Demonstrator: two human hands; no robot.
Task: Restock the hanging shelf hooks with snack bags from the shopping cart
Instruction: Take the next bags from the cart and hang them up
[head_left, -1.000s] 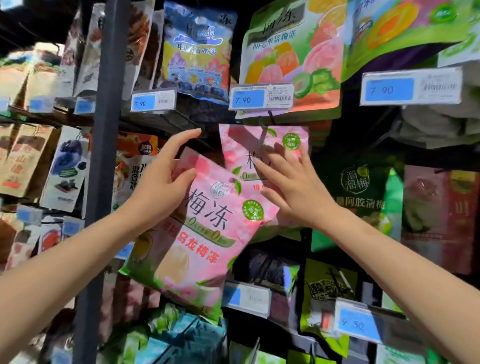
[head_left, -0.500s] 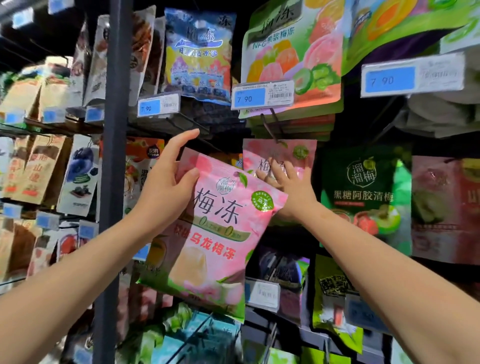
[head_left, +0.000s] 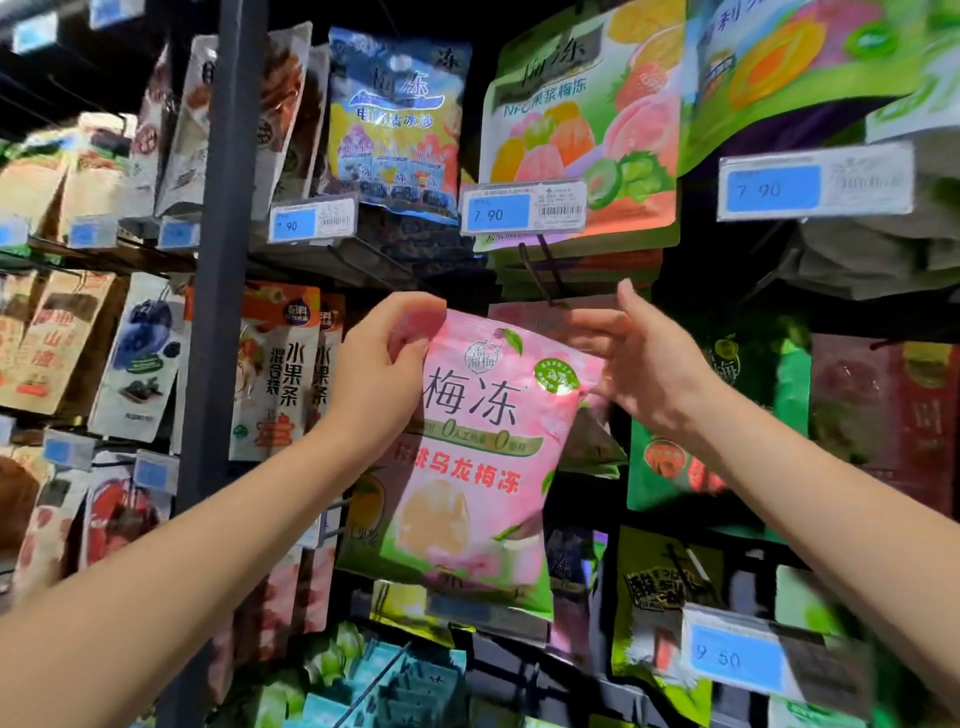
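Currently we pinch the top corner of the pink bag (head_left: 478, 467) in our left hand (head_left: 379, 364), with our right hand (head_left: 639, 364) spread and empty beside its other corner, leaving it just below the hook (head_left: 537, 270), not yet threaded on; remaining stock is out of view.

Glossy, smooth plastic film on the pink snack bag (head_left: 478, 457) — soft sheen, lightly crinkled. Matt dark metal on the shelf upright (head_left: 223, 208) and thin wire hook (head_left: 532, 267). Paper price label (head_left: 522, 213) behind clear plastic
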